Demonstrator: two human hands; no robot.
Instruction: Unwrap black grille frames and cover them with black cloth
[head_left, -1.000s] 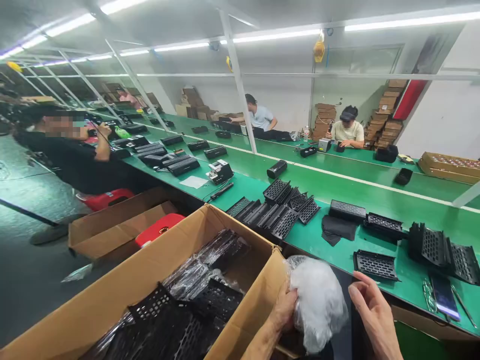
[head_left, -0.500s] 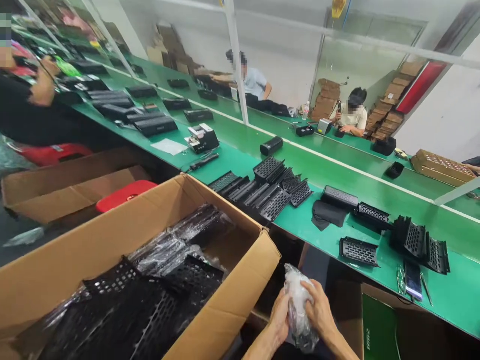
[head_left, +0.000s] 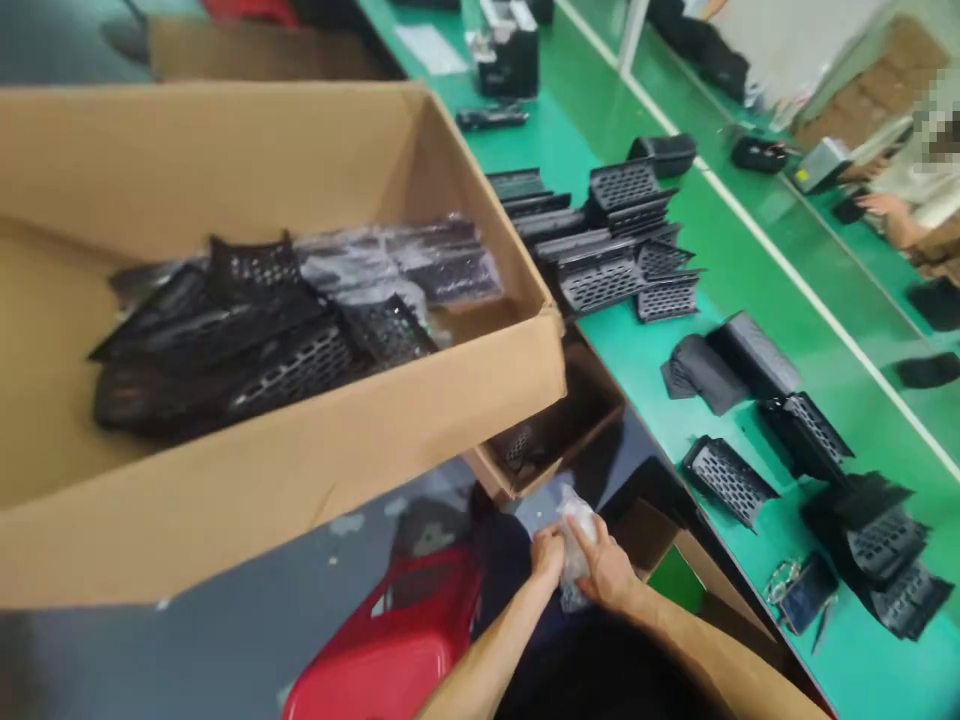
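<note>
1. The large cardboard box (head_left: 225, 520) fills the left side; its walls stand up around a heap of black perforated covers (head_left: 292, 370). Beside them lie more dark pieces under clear wrap (head_left: 360, 255).
2. Below its near right corner sits a smaller cardboard box (head_left: 491, 475), with a perforated piece (head_left: 519, 447) visible in its shadowed inside.
3. Another open carton (head_left: 724, 590), close to the table edge, holds something flat and green (head_left: 677, 580).
4. The green table (head_left: 626, 365) runs diagonally across the right, marked by a white line. It bears a pile of black covers (head_left: 607, 285), a dark cloth (head_left: 701, 375), a phone (head_left: 808, 592), glasses (head_left: 782, 578) and a thin tool (head_left: 823, 625).
5. Across the table, a co-worker's hand (head_left: 892, 215) shows near a grey device (head_left: 823, 163).
6. A red stool (head_left: 375, 660) stands on the grey floor (head_left: 225, 650).
7. The left hand (head_left: 549, 550) is curled against one side of a crumpled plastic bundle (head_left: 574, 555); its fingertips are too blurred to make out.
8. The right hand (head_left: 606, 570) presses the other side, fingers over the top. The bundle is squeezed between both, near the smaller box.
</note>
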